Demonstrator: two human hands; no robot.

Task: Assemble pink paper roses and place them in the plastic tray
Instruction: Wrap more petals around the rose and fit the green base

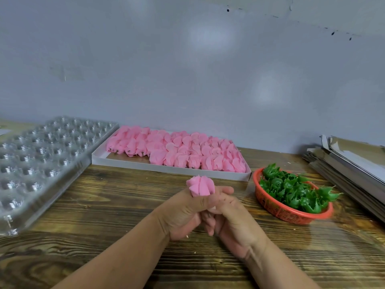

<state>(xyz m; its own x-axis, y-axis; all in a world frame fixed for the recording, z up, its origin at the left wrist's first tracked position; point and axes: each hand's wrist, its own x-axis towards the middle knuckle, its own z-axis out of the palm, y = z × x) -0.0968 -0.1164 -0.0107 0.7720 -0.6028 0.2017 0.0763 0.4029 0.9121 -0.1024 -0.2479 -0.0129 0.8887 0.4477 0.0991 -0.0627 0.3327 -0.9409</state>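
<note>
Wood table (125, 205). Clear plastic tray (41, 155) far left, cavities look bare. White box (170, 171) of pink rose heads (177, 149) at back centre. Red basket (277, 209) w/ green calyxes (291, 190) on right. L hand (183, 213) clenched round pink rose (200, 186), bloom up, mid-table. R hand (231, 215) fingers curled at rose base.
</note>
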